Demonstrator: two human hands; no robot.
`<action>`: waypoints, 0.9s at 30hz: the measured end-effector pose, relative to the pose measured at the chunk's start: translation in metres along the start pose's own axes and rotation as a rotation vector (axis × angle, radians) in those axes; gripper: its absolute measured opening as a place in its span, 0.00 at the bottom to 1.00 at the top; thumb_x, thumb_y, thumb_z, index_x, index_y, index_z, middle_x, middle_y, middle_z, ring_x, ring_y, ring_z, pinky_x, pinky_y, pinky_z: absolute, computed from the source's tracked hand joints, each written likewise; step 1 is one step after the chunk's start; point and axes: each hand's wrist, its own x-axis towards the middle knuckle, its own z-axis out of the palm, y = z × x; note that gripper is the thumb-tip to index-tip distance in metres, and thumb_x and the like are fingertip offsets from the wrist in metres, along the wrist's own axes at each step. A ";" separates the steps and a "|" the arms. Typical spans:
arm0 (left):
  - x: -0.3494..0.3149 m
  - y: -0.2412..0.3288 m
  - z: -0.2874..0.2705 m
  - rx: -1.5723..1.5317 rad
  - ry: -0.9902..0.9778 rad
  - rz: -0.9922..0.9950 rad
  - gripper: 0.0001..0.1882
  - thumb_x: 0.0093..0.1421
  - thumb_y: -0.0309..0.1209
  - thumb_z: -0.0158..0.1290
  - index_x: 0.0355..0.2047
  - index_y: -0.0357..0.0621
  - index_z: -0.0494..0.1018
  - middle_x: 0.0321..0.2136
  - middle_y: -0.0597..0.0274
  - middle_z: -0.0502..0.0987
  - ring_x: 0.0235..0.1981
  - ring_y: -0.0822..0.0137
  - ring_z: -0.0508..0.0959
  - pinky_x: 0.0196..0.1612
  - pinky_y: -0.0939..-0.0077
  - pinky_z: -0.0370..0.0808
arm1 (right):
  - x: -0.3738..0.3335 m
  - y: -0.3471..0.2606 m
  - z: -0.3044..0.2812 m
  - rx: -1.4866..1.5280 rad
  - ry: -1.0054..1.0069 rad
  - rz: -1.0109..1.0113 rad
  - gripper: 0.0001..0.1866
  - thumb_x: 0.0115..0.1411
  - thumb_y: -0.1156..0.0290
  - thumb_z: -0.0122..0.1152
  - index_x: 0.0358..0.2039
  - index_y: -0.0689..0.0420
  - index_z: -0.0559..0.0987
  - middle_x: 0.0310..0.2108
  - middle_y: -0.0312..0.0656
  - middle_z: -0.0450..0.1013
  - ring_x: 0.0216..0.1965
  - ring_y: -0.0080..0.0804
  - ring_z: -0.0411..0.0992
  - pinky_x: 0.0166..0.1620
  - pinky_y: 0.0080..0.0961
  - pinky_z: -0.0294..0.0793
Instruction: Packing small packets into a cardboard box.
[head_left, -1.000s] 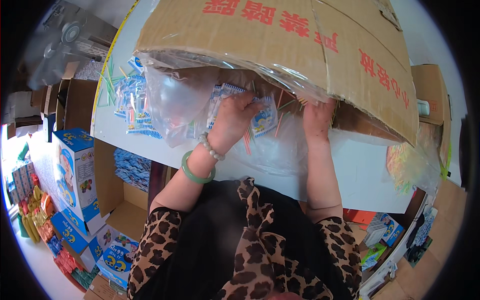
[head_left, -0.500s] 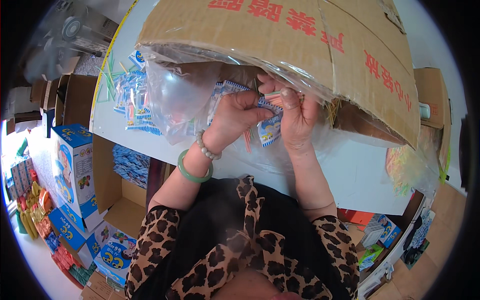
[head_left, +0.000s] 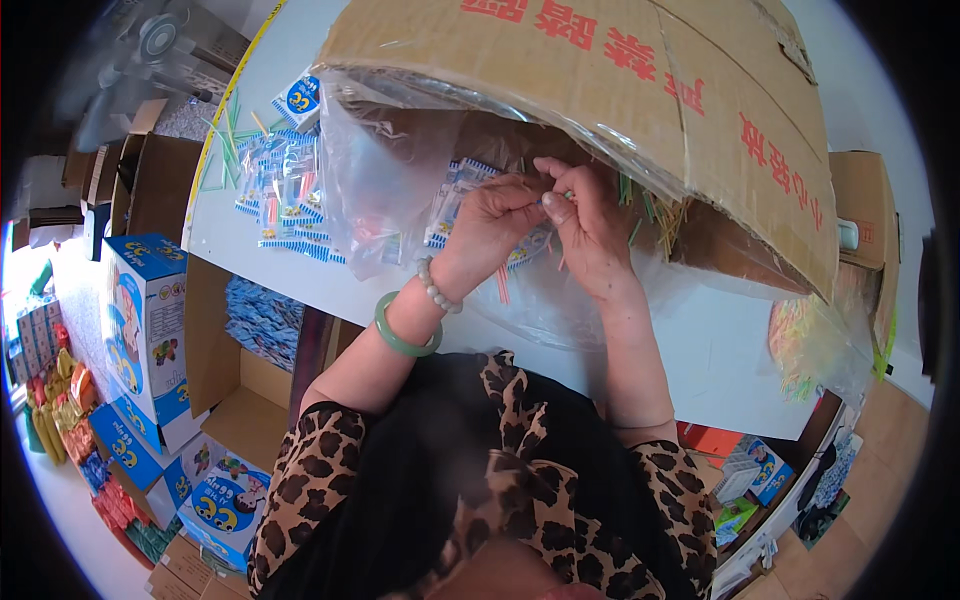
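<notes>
My left hand (head_left: 495,222) and my right hand (head_left: 592,228) meet at the mouth of a tipped cardboard box (head_left: 560,90), fingertips pinched close together. A speck of blue shows between them; what they hold is mostly hidden. Below the fingers lies part of a small blue-and-white packet (head_left: 528,252), and a few pink sticks (head_left: 503,285) poke out under my left hand. More blue-striped packets (head_left: 462,195) lie just inside the box. Green and yellowish thin sticks (head_left: 650,212) stand in the box beside my right hand. Clear plastic film (head_left: 365,190) lines the opening.
Filled packets (head_left: 290,195) and loose green sticks (head_left: 228,150) lie on the white table's left side. At the right edge sits a clear bag of coloured sticks (head_left: 800,345). Below left, an open carton (head_left: 255,410) stands near blue-and-white printed boxes (head_left: 145,330).
My right hand has turned inward, and the pink stick bundle seen in it is now out of sight. Both hands' fingertips have come together. The view has shifted slightly.
</notes>
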 end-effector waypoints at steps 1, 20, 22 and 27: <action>-0.002 0.000 -0.002 0.083 -0.019 -0.019 0.06 0.57 0.23 0.52 0.35 0.35 0.76 0.31 0.68 0.76 0.33 0.80 0.71 0.37 0.84 0.71 | -0.001 -0.003 -0.003 -0.059 -0.096 0.028 0.10 0.60 0.67 0.51 0.39 0.58 0.68 0.46 0.46 0.70 0.52 0.36 0.63 0.51 0.30 0.64; -0.052 0.048 -0.021 -0.322 -0.017 -0.177 0.16 0.58 0.31 0.52 0.44 0.36 0.72 0.42 0.62 0.72 0.42 0.71 0.71 0.46 0.77 0.68 | -0.034 -0.041 -0.010 0.575 -0.047 0.331 0.05 0.51 0.82 0.53 0.29 0.60 0.74 0.27 0.31 0.71 0.29 0.16 0.67 0.32 0.14 0.66; -0.056 0.048 -0.029 -0.074 -0.159 -0.226 0.16 0.54 0.28 0.56 0.43 0.36 0.73 0.37 0.63 0.74 0.38 0.72 0.73 0.42 0.80 0.70 | -0.037 -0.041 -0.004 0.525 -0.101 0.306 0.06 0.51 0.82 0.53 0.30 0.60 0.75 0.28 0.31 0.71 0.30 0.15 0.67 0.33 0.13 0.66; -0.078 0.044 -0.036 -0.068 0.030 -0.092 0.14 0.52 0.24 0.57 0.39 0.35 0.74 0.32 0.65 0.75 0.33 0.75 0.73 0.37 0.82 0.70 | -0.046 -0.053 0.012 0.616 -0.187 0.215 0.03 0.51 0.79 0.54 0.28 0.61 0.74 0.26 0.31 0.70 0.29 0.16 0.65 0.34 0.15 0.64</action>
